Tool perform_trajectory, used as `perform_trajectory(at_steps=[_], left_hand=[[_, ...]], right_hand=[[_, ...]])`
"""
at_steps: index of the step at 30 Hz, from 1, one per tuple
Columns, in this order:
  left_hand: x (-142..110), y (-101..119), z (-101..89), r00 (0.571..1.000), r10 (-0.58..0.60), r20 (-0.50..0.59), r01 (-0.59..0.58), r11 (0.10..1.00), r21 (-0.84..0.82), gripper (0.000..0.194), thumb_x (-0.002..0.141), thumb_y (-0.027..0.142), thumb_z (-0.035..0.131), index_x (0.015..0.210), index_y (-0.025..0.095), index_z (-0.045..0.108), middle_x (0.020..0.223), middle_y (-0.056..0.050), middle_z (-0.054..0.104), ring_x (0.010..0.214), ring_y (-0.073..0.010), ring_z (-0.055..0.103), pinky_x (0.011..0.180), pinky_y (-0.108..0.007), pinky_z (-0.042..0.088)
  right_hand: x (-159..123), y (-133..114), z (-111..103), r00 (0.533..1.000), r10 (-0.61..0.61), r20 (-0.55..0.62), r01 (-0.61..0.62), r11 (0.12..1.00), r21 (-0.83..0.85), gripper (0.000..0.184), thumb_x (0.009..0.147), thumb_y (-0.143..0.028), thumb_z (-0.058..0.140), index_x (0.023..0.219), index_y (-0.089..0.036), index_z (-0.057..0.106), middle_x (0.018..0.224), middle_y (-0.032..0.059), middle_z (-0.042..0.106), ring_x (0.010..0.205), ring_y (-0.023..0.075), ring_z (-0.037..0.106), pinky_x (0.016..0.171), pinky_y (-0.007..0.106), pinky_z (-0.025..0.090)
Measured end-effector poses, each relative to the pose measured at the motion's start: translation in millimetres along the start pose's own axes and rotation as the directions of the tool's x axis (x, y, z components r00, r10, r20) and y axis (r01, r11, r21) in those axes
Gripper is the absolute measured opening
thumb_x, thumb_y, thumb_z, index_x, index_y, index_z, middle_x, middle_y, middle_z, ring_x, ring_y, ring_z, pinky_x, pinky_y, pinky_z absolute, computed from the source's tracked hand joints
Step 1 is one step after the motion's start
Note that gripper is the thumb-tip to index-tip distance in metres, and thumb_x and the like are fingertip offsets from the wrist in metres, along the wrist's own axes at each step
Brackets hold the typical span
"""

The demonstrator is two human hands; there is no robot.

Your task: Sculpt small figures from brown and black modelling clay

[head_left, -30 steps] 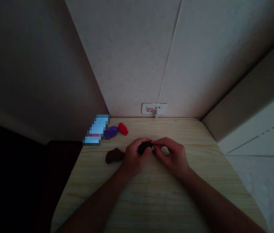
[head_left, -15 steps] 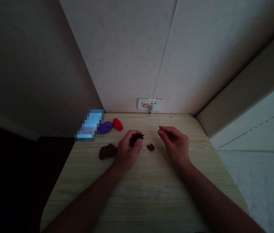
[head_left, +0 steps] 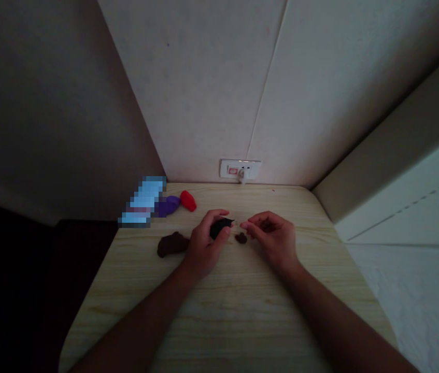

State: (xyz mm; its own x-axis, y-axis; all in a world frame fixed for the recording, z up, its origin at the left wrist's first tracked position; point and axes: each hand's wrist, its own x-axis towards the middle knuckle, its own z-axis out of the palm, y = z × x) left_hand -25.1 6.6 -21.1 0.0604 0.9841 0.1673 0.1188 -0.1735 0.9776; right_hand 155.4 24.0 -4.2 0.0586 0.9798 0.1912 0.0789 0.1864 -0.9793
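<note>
My left hand (head_left: pixel 206 242) is closed around a black lump of modelling clay (head_left: pixel 220 227), which ends in a thin point on its right side. Close to that point, the thumb and fingertips of my right hand (head_left: pixel 275 235) are pinched together; anything between them is too small to make out. A small brown clay piece (head_left: pixel 241 238) lies on the table just below my right fingertips. Beside my left wrist rests a larger brown clay lump (head_left: pixel 172 244), its right end partly behind the hand.
At the back left of the wooden table (head_left: pixel 227 316) lie a red clay lump (head_left: pixel 188 201) and a purple clay lump (head_left: pixel 169 205). A blurred-out bright phone-like screen (head_left: pixel 143 201) is beside them. A wall socket (head_left: pixel 240 169) with a plug sits behind the table's back edge.
My right hand has moved left, its pinched fingertips now close to the black clay's point. My left hand keeps its hold, with the black clay turned slightly.
</note>
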Motion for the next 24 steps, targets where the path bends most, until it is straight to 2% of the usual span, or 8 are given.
perform_trajectory(at_steps=[3,5,8,11,14,18,20,24], left_hand=[[1,1,0.3,0.999,0.026,-0.022,-0.025,0.998,0.049,0.029,0.092,0.030,0.064,0.120,0.022,0.062,0.114,-0.006,0.072,0.106,-0.0218,0.068,0.092,-0.034,0.052],[1,2,0.1,0.999,0.039,-0.014,-0.038,0.998,0.058,0.025,0.092,0.029,0.064,0.117,0.022,0.063,0.111,-0.005,0.072,0.105,-0.0216,0.068,0.093,-0.034,0.052],[2,2,-0.5,0.999,0.038,-0.003,-0.038,0.997,0.060,0.022,0.093,0.029,0.062,0.114,0.022,0.064,0.107,-0.005,0.073,0.103,-0.0225,0.069,0.095,-0.036,0.052],[1,2,-0.9,0.999,0.041,-0.007,-0.040,0.998,0.058,0.022,0.094,0.030,0.062,0.114,0.022,0.064,0.110,-0.006,0.073,0.107,-0.0237,0.069,0.097,-0.037,0.051],[1,1,-0.7,0.999,0.034,-0.017,-0.033,0.998,0.053,0.022,0.094,0.030,0.062,0.114,0.022,0.064,0.110,-0.006,0.073,0.106,-0.0237,0.070,0.096,-0.037,0.051],[2,2,0.0,0.999,0.036,-0.032,-0.034,0.998,0.061,0.020,0.093,0.028,0.062,0.113,0.022,0.064,0.107,-0.005,0.072,0.104,-0.0225,0.069,0.096,-0.036,0.051],[3,2,0.1,0.998,0.044,-0.043,-0.041,0.997,0.069,0.020,0.093,0.027,0.062,0.112,0.022,0.064,0.107,-0.005,0.072,0.103,-0.0222,0.069,0.095,-0.035,0.051],[3,4,0.5,0.995,0.072,-0.070,-0.061,0.986,0.152,0.020,0.094,0.027,0.061,0.112,0.021,0.064,0.109,-0.006,0.072,0.106,-0.0229,0.068,0.096,-0.036,0.051]], right_hand=[[-3,1,0,0.999,-0.004,0.045,0.005,1.000,-0.006,0.031,0.075,-0.047,0.086,0.072,-0.019,0.074,0.056,0.0018,0.071,0.048,0.0149,0.065,0.048,0.025,0.054],[-3,4,0,0.999,-0.011,0.035,0.011,1.000,-0.014,0.026,0.077,-0.044,0.085,0.079,-0.019,0.078,0.061,0.0026,0.074,0.051,0.0161,0.068,0.051,0.027,0.058],[-1,8,-1,0.999,-0.033,0.013,0.034,0.999,-0.018,0.026,0.080,-0.043,0.083,0.092,-0.020,0.080,0.083,0.0065,0.081,0.072,0.0204,0.077,0.069,0.032,0.065],[1,9,-1,0.999,-0.045,0.023,0.045,0.999,0.012,0.031,0.082,-0.044,0.081,0.102,-0.021,0.079,0.101,0.0091,0.082,0.090,0.0230,0.079,0.084,0.038,0.066],[3,7,-2,0.998,-0.052,0.023,0.052,0.998,0.025,0.029,0.085,-0.045,0.078,0.099,-0.020,0.078,0.097,0.0089,0.082,0.083,0.0209,0.078,0.078,0.036,0.066],[5,5,-5,0.999,-0.048,-0.008,0.048,0.998,-0.028,0.027,0.081,-0.044,0.081,0.078,-0.018,0.076,0.072,0.0061,0.078,0.063,0.0169,0.071,0.062,0.029,0.060],[6,6,-7,0.999,-0.037,-0.023,0.035,0.998,-0.059,0.028,0.078,-0.044,0.084,0.073,-0.018,0.076,0.066,0.0054,0.076,0.059,0.0165,0.068,0.057,0.028,0.057],[9,10,-7,0.999,-0.030,-0.041,0.028,0.998,-0.053,0.030,0.081,-0.048,0.080,0.086,-0.018,0.081,0.075,0.0064,0.079,0.063,0.0178,0.070,0.063,0.031,0.060]])
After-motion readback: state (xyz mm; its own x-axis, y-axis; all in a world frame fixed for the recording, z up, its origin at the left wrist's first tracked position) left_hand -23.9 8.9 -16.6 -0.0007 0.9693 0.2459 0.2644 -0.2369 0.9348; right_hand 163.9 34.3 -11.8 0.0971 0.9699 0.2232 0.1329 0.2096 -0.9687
